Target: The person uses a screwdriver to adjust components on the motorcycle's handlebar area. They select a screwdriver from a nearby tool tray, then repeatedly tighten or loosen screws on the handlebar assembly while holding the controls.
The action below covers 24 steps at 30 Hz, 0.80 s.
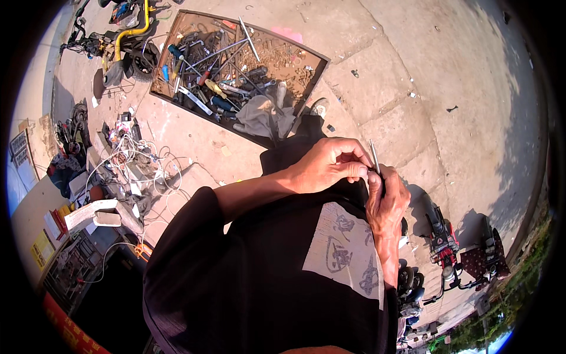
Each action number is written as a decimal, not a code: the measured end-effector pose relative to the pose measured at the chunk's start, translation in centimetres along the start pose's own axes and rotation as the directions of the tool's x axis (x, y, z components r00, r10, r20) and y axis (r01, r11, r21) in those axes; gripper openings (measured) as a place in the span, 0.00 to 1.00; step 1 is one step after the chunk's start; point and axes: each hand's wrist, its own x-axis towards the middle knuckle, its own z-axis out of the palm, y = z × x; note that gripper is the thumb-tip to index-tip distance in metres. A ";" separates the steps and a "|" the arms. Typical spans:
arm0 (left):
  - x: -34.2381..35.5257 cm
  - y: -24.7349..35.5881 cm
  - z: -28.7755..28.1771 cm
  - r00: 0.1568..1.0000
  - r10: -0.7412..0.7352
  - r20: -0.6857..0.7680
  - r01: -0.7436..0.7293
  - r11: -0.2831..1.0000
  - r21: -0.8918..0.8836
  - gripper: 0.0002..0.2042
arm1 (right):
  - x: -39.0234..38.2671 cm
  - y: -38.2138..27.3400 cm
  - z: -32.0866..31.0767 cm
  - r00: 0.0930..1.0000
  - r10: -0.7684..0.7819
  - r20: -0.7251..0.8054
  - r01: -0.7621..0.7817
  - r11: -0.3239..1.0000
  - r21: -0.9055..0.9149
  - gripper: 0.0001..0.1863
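Above my lap, my left hand (321,168) has its thumb and forefinger pressed together in a pinch. Anything between those fingertips is too small to make out. Close beside it, my right hand (390,197) is closed round a slim metal rod (374,156), which points up and away from me. The rod's lower end disappears into my right fingers, where something dark shows. Beyond my hands lies a shallow metal tray (314,86) holding several screwdrivers, wrenches and small loose parts. A crumpled grey cloth (265,117) rests over its near corner.
Tangled white cables (132,150) and mixed parts lie to the left. A yellow-framed vehicle (131,32) stands at the far left. Two-wheelers, one of them a red vehicle (443,242), stand at the right. My shoe (319,107) is beside the tray on the concrete ground (407,118).
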 end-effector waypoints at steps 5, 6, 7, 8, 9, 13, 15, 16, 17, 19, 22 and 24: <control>0.2 -0.5 -0.5 0.999 0.001 0.035 0.002 0.995 -0.102 0.07 | 0.4 -0.2 -0.4 0.997 -0.077 0.025 0.078 0.997 -0.011 0.05; 0.2 -0.4 -0.3 1.000 0.018 0.023 -0.017 0.998 -0.066 0.06 | 0.4 -0.1 -0.5 0.995 -0.092 0.034 0.094 0.995 -0.035 0.05; 0.0 -0.2 -0.1 0.999 0.036 0.012 -0.036 0.999 -0.030 0.05 | 0.3 0.1 -0.5 0.998 -0.034 0.047 0.034 0.999 0.016 0.04; 0.0 0.0 0.1 0.999 0.053 0.003 -0.053 0.999 0.005 0.05 | 0.1 0.3 -0.4 0.998 0.026 0.063 -0.030 0.998 0.063 0.05; 0.1 0.0 0.1 0.981 0.192 0.008 -0.192 0.971 0.146 0.05 | -0.2 0.4 -0.3 0.993 0.085 0.082 -0.093 0.990 0.110 0.07; 0.7 0.3 0.7 0.747 0.635 0.194 -0.606 0.533 0.591 0.07 | -0.3 0.6 -0.8 0.674 0.376 0.636 -0.666 -0.064 0.743 0.14; 0.9 0.1 0.7 0.780 0.595 0.193 -0.573 0.556 0.602 0.07 | -0.5 0.6 -0.7 0.767 0.455 0.452 -0.626 0.381 0.680 0.14; 1.0 0.3 0.4 0.859 0.493 0.137 -0.480 0.685 0.548 0.07 | -0.6 0.5 -0.5 0.817 0.458 0.351 -0.574 0.577 0.581 0.13; 1.0 0.6 0.2 0.921 0.378 0.089 -0.372 0.791 0.485 0.06 | -0.7 0.4 -0.4 0.865 0.433 0.253 -0.501 0.744 0.443 0.13; 0.8 1.0 0.1 1.000 0.031 -0.001 -0.031 0.984 0.174 0.05 | -0.2 0.3 -0.3 0.978 0.198 0.068 -0.208 0.956 0.205 0.08; 1.3 0.5 -0.1 0.999 -0.032 0.044 0.032 0.999 0.013 0.05 | -0.1 0.2 -0.6 0.994 0.112 0.002 -0.112 0.989 0.094 0.11; 1.6 0.8 0.1 0.996 -0.053 0.065 0.053 0.999 0.005 0.05 | -0.1 0.8 -0.7 0.998 0.059 -0.001 -0.059 0.996 0.064 0.11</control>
